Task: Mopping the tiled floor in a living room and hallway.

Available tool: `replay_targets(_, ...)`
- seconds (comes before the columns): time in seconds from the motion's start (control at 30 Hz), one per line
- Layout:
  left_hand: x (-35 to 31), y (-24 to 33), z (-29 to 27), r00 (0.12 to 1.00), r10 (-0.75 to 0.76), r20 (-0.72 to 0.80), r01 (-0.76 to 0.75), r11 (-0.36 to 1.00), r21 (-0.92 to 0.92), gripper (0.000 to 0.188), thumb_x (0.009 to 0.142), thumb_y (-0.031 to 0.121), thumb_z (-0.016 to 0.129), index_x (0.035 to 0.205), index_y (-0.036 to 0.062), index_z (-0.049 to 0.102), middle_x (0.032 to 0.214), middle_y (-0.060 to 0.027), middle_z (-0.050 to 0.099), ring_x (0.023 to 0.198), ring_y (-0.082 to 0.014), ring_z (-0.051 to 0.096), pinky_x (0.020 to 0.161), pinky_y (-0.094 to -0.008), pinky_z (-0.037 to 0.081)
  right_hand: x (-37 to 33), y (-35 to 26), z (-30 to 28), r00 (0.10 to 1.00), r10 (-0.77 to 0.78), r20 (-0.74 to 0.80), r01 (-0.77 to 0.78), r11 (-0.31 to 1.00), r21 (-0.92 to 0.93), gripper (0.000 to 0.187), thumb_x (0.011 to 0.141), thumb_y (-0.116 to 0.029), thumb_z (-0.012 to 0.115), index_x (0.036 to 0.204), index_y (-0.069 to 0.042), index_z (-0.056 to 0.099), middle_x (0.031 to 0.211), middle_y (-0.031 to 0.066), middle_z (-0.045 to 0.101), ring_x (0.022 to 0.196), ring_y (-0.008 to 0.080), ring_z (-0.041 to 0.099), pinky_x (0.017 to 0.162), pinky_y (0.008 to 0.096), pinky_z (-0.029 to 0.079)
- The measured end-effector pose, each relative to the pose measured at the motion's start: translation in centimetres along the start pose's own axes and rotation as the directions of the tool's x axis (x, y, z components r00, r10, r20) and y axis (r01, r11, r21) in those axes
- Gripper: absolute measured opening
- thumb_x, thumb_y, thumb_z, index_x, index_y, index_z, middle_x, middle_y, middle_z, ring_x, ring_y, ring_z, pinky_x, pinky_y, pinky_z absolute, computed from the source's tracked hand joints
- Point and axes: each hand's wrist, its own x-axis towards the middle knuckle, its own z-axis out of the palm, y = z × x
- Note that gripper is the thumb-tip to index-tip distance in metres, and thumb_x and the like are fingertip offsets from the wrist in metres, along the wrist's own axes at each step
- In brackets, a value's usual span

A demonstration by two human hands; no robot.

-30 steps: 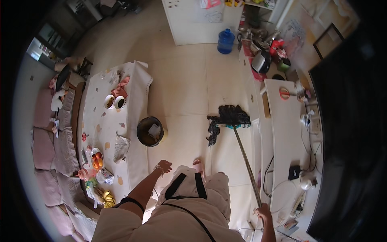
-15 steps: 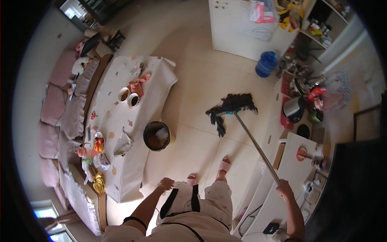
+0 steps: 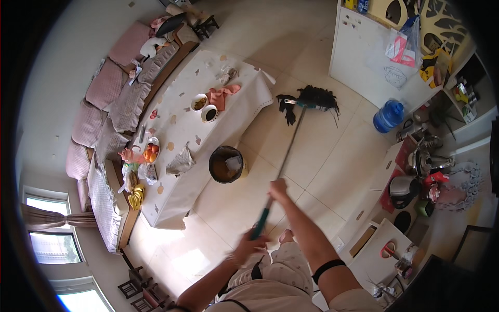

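A mop with a dark, shaggy head (image 3: 317, 97) lies spread on the tiled floor beyond the table's far right corner. Its metal pole slants back toward me and ends in a green grip (image 3: 261, 221). My right hand (image 3: 279, 190) is closed round the pole just above that grip. Lower down, my left hand (image 3: 248, 249) is at the end of the green grip, with its fingers curled about it and slightly blurred. Left of the pole stands a dark-rimmed waste bin (image 3: 211, 167) with some litter inside.
A long table (image 3: 174, 200) with a pale cloth holds bowls, fruit and a pink cloth. Behind it runs a sofa (image 3: 106, 83) with pink cushions. A blue water bottle (image 3: 389, 116) stands by the white cabinet (image 3: 358, 57). Kettles and pots crowd the right-hand counter (image 3: 382, 244).
The mop head has swung to the far side, and its pole now lies before me. My right hand has come inward with it; my left hand has moved onto the grip. My view has turned.
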Motion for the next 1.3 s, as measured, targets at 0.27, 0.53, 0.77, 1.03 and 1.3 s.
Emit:
replay_targets(0.27, -18.2, -2.3, -15.3, 0.931, -0.17, -0.324, 0.163, 0.985, -0.047, 0.012, 0.074, 0.012, 0.056, 0.073, 0.0035, 0.047, 0.052, -0.0016, 0.043, 0.036, -0.0056, 0.036, 0.032, -0.0174, 0.023, -9.8, -23.1, 2.8, 0.44, -0.006, 0.898, -0.846, -0.338, 0.413, 0.018, 0.075, -0.007, 0.046, 0.087, 0.002, 0.035, 0.068, 0.0137, 0.047, 0.061, 0.0248, 0.055, 0.054, 0.0389, 0.05)
replay_targets(0.53, -18.1, 0.4, -15.0, 0.73, 0.145, -0.667, 0.422, 0.672, 0.608, 0.036, 0.069, 0.035, 0.059, 0.064, -0.0009, 0.059, 0.046, -0.0126, 0.046, 0.045, -0.0126, 0.041, 0.045, -0.0315, 0.035, -8.8, -25.8, 2.6, 0.003, -0.26, 0.966, -0.963, -0.262, -0.068, 0.013, 0.076, -0.005, 0.048, 0.086, -0.002, 0.039, 0.073, 0.0105, 0.048, 0.069, 0.0228, 0.056, 0.061, 0.04, 0.047)
replay_targets(0.77, -9.2, 7.5, -21.2, 0.745, 0.347, -0.57, 0.173, 0.724, 0.668, 0.035, 0.063, 0.029, 0.068, 0.047, 0.0006, 0.055, 0.038, -0.001, 0.046, 0.035, -0.0082, 0.044, 0.035, -0.0235, 0.033, 2.8, -24.8, 5.4, 0.235, -0.189, 0.953, -0.899, -0.416, 0.139, 0.015, 0.075, -0.007, 0.049, 0.085, -0.001, 0.041, 0.07, 0.0135, 0.052, 0.065, 0.0257, 0.056, 0.058, 0.0435, 0.048)
replay_targets(1.03, 7.7, 17.5, -7.7, 0.971, 0.143, 0.189, -0.21, 0.89, 0.404, 0.045, 0.074, 0.047, 0.049, 0.081, 0.0028, 0.054, 0.059, -0.0045, 0.05, 0.052, -0.0103, 0.046, 0.046, -0.0259, 0.037, 16.6, -3.1, -7.0, 0.705, 0.528, 0.473, -0.606, 0.102, 0.789, 0.02, 0.059, -0.016, 0.055, 0.044, -0.01, 0.043, 0.044, 0.0019, 0.043, 0.036, 0.014, 0.041, 0.035, 0.0267, 0.032)
replay_targets(1.3, 19.3, 28.3, 0.3, 0.549, 0.466, 0.694, -0.79, 0.56, 0.25, 0.024, 0.078, 0.017, 0.051, 0.097, 0.0034, 0.053, 0.085, -0.0088, 0.058, 0.078, -0.013, 0.055, 0.067, -0.0256, 0.045, 1.7, 13.6, -23.1, 0.608, 0.626, 0.488, -0.714, 0.164, 0.68, 0.012, 0.076, -0.016, 0.053, 0.079, -0.006, 0.048, 0.055, 0.0018, 0.044, 0.039, 0.0092, 0.043, 0.034, 0.0231, 0.039)
